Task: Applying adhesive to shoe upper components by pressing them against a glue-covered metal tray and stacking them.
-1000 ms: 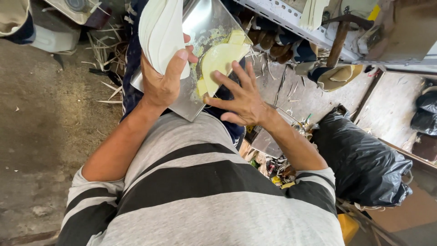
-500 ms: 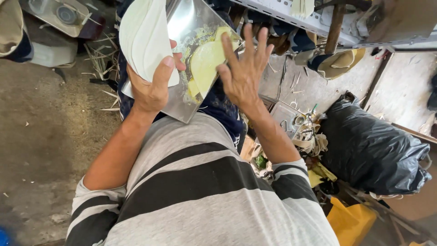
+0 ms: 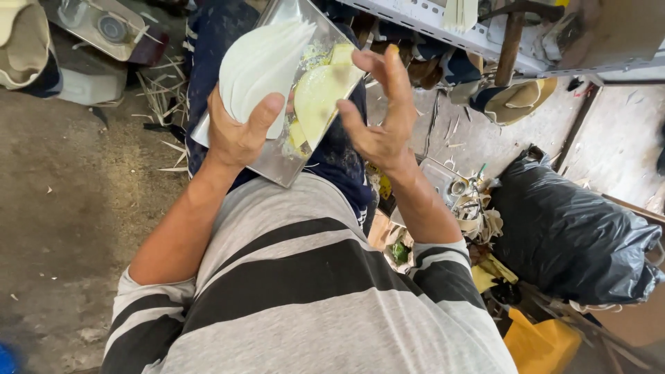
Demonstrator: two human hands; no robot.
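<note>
My left hand (image 3: 239, 135) grips a fanned stack of white crescent-shaped pieces (image 3: 260, 66), held over a shiny metal tray (image 3: 273, 163) that rests on my lap. On the tray lies a pale yellow crescent piece (image 3: 317, 93) amid smears of yellow paste. My right hand (image 3: 381, 111) hovers at the tray's right edge, fingers apart and curled toward the yellow piece, thumb close to it, holding nothing. My grey and black striped shirt fills the lower frame.
A metal shelf rail (image 3: 443, 31) with a wooden post runs across the top right. A black plastic bag (image 3: 575, 235) sits at the right, with scraps and small tins (image 3: 457, 187) beside it. Another metal tray (image 3: 97, 28) and straw lie on the concrete floor at upper left.
My right hand lifted off the yellow piece, rose with spread fingers, then turned edge-on beside the tray. My left hand tilted the white stack to the right.
</note>
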